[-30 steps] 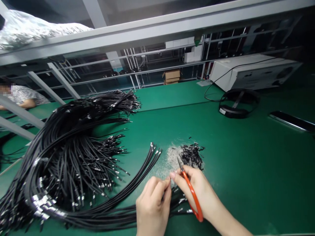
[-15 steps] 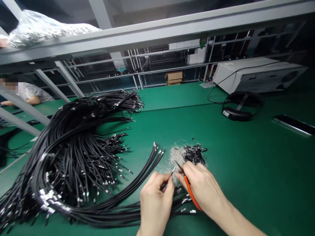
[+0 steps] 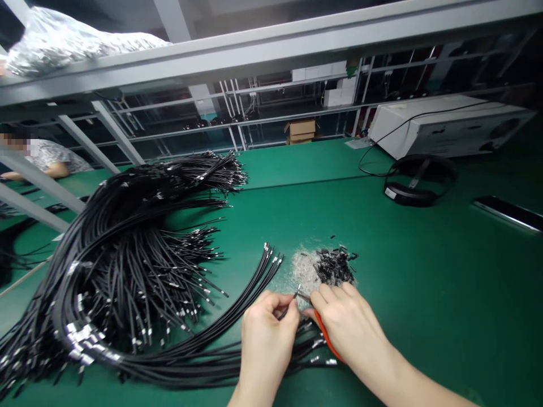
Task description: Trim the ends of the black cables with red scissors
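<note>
My left hand pinches a black cable near its end, and the cable's light tip sticks up past the fingers. Orange-handled scissors are in my right hand, with their blades at that tip. Just beyond the hands lie a heap of short black pieces and a scatter of pale clippings. A few cables curve up on the left of my left hand, and more run beneath both hands.
A large pile of black cables covers the left of the green table. Behind stand a white machine and a black headband. A phone-like object lies right. A person sits far left behind a metal frame.
The scissors' blades have moved left and down from beside the cable to its tip and look closer together. My right hand has shifted slightly with them.
</note>
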Motion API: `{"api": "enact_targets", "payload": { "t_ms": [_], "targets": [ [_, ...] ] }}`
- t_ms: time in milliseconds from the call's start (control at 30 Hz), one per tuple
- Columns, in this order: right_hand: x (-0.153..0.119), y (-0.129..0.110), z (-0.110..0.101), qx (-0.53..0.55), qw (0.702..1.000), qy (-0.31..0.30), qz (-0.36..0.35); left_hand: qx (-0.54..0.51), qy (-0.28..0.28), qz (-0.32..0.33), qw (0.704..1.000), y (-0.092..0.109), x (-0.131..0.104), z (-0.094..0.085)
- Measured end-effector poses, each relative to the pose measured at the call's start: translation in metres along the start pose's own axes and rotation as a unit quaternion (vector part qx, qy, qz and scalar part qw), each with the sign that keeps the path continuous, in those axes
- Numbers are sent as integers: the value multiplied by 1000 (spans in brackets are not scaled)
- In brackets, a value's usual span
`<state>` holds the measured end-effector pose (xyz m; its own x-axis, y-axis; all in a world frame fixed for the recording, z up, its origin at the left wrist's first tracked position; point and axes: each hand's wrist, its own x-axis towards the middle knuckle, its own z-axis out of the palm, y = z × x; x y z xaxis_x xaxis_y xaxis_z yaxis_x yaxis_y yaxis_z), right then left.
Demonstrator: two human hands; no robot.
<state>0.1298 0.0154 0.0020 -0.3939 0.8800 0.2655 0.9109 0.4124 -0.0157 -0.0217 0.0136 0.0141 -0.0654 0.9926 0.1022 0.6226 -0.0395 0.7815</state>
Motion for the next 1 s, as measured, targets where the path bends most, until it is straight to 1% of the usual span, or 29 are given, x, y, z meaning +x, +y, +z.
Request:
{"api": "enact_targets", "payload": {
  "t_ms": [233,433,567,667,700,733,767,800,867,900,933,1000],
  "targets": [
    [2,0,-3,-4,1000,-26,-8,36,3,6,999,4,3,0],
    [6,3,-6,24,998,-55,4,46,0,38,998,4,2,1],
    [9,14,-8,96,990,-99,9,27,-12,40,999,-3,1,1],
    [10,23,-6,194,974,-91,75,-28,-24,16,999,-8,-1,-1],
    [10,24,-6,243,961,-82,104,-51,-31,1,998,-9,-2,-3],
    [10,24,-5,305,941,-76,128,-74,-39,-14,996,-10,-4,-4],
    [10,23,-5,374,913,-75,147,-97,-47,-31,994,-10,-5,-5],
    [11,21,-5,445,878,-76,158,-120,-56,-45,990,-10,-6,-6],
    [12,15,-7,563,807,-76,160,-161,-74,-61,982,-9,-8,-8],
    [12,12,-8,601,781,-70,155,-181,-82,-70,978,-8,-9,-9],
    [12,10,-10,628,762,-63,147,-199,-90,-80,973,-7,-9,-11],
    [12,6,-14,652,746,-51,128,-232,-108,-106,961,-4,-9,-14]
  ]
}}
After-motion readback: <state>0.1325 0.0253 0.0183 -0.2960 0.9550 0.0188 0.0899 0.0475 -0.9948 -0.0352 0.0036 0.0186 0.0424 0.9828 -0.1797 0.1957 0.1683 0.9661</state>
